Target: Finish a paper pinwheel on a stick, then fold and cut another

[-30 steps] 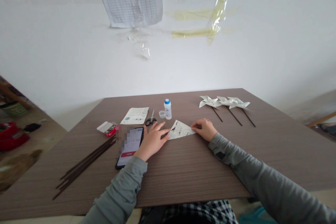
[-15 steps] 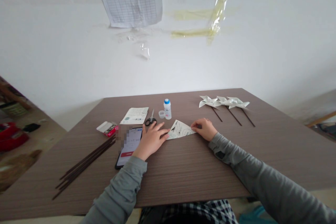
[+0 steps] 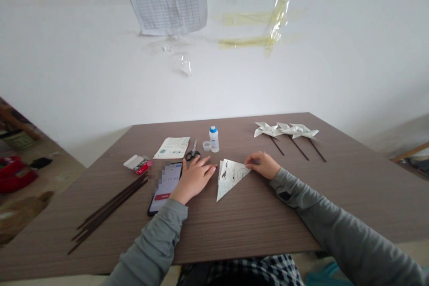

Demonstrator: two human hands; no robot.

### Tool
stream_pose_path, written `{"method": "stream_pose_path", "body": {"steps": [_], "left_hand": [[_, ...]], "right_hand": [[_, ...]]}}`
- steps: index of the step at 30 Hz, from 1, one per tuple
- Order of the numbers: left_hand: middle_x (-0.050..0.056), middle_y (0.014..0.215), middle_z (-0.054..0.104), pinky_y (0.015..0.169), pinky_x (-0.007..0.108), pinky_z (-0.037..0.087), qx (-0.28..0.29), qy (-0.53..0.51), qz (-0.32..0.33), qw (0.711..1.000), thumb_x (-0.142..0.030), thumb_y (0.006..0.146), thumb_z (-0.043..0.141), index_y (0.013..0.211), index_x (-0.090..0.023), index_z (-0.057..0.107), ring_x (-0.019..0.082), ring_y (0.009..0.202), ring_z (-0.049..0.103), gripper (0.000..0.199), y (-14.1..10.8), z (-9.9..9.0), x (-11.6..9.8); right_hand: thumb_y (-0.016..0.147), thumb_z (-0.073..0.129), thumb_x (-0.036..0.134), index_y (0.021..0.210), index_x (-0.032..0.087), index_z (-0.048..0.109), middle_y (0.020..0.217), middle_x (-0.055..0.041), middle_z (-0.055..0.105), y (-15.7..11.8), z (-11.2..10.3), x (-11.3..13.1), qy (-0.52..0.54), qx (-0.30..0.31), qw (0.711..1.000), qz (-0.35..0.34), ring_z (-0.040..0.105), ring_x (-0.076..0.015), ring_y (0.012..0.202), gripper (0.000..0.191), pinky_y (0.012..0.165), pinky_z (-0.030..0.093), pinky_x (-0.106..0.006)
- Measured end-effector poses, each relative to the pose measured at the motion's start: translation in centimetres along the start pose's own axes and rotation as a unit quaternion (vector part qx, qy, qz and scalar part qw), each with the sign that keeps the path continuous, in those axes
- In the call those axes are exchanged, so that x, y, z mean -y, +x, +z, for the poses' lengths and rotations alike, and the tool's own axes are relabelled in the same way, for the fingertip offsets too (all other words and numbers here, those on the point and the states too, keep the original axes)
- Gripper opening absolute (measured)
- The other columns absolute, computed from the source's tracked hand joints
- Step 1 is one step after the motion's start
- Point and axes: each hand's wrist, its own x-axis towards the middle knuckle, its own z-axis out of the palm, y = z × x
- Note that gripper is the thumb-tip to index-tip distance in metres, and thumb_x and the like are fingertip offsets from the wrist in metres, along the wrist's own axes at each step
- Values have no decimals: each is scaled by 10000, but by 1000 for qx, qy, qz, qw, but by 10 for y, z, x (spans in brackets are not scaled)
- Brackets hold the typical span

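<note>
A printed sheet of paper folded into a triangle point(image 3: 231, 178) lies before me, its layers slightly apart along the left edge. My right hand point(image 3: 263, 165) pinches its right corner between thumb and fingers. To the left of the paper, my left hand point(image 3: 197, 176) rests with fingers spread, apart from it and holding nothing. Beneath that wrist is the right edge of a phone point(image 3: 167, 185) with a lit screen. Black-handled scissors point(image 3: 193, 153) lie just beyond the left fingers, close to a white bottle with a blue cap point(image 3: 213, 139).
A small clear cup point(image 3: 206, 145) stands by the bottle. On the left are flat paper point(image 3: 172, 147), a red and white box of small items point(image 3: 136, 164) and several dark sticks point(image 3: 109, 208). Three paper pinwheels point(image 3: 291, 131) on sticks lie at the back right of the table point(image 3: 254, 228).
The folded paper has turned, so one point now faces me and its left side has come away from my left fingers. My right hand keeps its pinch; my left hand has barely moved.
</note>
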Motion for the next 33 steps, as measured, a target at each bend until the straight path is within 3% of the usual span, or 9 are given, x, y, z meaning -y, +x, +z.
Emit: {"method": "stream_pose_path", "body": {"steps": [6, 10, 20, 28, 33], "left_hand": [[57, 2031, 646, 1615, 914, 186, -8, -3, -8, 1000, -503, 1365, 449, 1673, -396, 925, 497, 1967, 445, 577, -1, 0, -2], [54, 2042, 634, 1619, 894, 202, -14, -13, -3, 1000, -507, 1349, 553, 1789, -444, 841, 480, 1969, 451, 530, -1, -1, -3], [54, 2070, 591, 1585, 963, 158, 29, -8, 11, 1000, -470, 1336, 580, 1708, -460, 909, 526, 1990, 392, 497, -4, -4, -5], [14, 2046, 628, 1591, 954, 171, 11, 9, -7, 1000, -524, 1345, 530, 1636, -487, 941, 521, 1980, 411, 506, -3, -3, -6], [37, 2064, 599, 1569, 995, 159, 13, 10, -16, 1000, -519, 1367, 423, 1667, -442, 926, 518, 1990, 402, 590, -1, -4, -5]], "right_hand": [[958, 975, 340, 893, 278, 948, 980, -56, 961, -1, 1, -2, -9, 8, 1000, 22, 924, -350, 1090, 93, 1219, 680, -520], [953, 951, 320, 929, 287, 960, 989, -50, 964, -1, 3, -6, -30, -7, 999, 18, 914, -350, 1123, 42, 1281, 649, -563], [967, 908, 267, 951, 297, 975, 1076, -69, 988, 0, 7, -7, -62, -7, 997, 49, 918, -382, 1209, 75, 1394, 554, -682], [952, 946, 385, 921, 303, 950, 1017, -60, 976, 0, 5, -7, -20, -44, 999, 1, 895, -357, 1106, 87, 1236, 672, -565], [982, 975, 443, 872, 285, 911, 960, -58, 948, -1, 0, 0, 15, -21, 1000, -17, 884, -341, 1062, 203, 1195, 686, -523]]}}
